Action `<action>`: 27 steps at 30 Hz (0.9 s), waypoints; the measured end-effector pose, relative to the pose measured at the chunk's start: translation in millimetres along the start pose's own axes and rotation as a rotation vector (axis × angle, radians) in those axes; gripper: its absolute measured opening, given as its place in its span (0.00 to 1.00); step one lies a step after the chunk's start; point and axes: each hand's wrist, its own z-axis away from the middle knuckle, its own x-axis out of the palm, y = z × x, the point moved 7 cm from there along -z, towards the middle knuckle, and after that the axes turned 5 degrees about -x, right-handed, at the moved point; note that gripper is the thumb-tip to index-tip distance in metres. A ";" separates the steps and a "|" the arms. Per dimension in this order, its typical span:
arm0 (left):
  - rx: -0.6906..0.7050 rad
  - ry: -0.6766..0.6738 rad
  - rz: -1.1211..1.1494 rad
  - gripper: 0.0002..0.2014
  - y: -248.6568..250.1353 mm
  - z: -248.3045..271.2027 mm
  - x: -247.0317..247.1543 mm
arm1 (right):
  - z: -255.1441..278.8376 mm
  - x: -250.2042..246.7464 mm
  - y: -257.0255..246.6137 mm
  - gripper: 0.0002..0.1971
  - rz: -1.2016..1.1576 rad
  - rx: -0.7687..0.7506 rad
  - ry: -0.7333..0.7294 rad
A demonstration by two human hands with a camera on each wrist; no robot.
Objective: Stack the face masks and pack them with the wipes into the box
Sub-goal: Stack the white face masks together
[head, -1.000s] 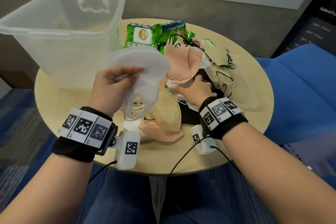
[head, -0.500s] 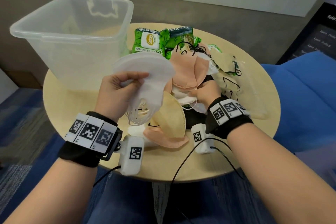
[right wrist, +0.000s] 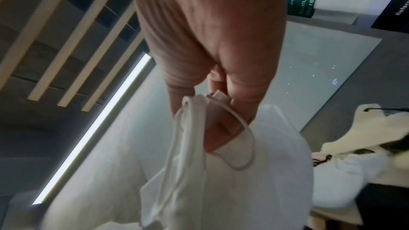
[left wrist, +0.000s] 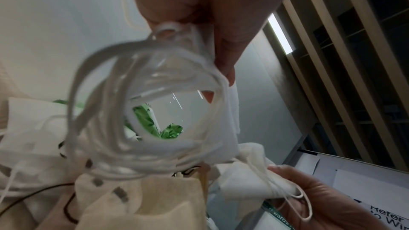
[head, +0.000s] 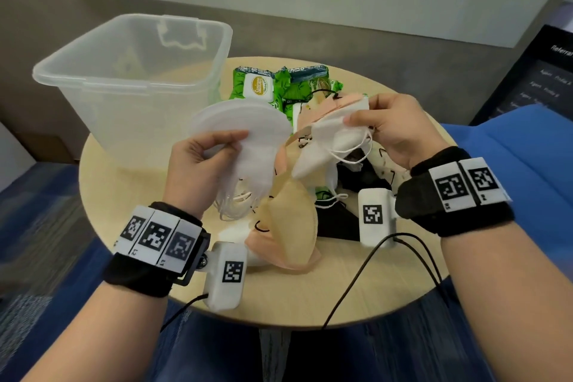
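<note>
The left hand [head: 198, 161] pinched a white stack [head: 245, 139] of masks and the right hand [head: 393, 127] pinched one white mask [head: 328, 139], both held above the desk [head: 356, 282] middle. Light, limp and easily creased, it looked best held by its folded edge, clear of the tangling loops. The box [head: 133, 84] stood at the far left edge, wipes [head: 279, 84] beside it.

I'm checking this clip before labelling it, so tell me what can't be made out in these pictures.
- How many white masks the left hand holds: layers overlap in the head view, ear loops blurred in the left wrist view.
- Wipes packs: masks cover their fronts; count unclear.
- Black mask: mostly buried under the pile.
- Right hand: its fingertips are hidden behind its white mask.
</note>
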 end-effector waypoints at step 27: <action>-0.041 0.004 0.178 0.05 14.1 -10.0 23.7 | 28.7 56.3 0.3 0.20 -0.352 -0.165 -0.232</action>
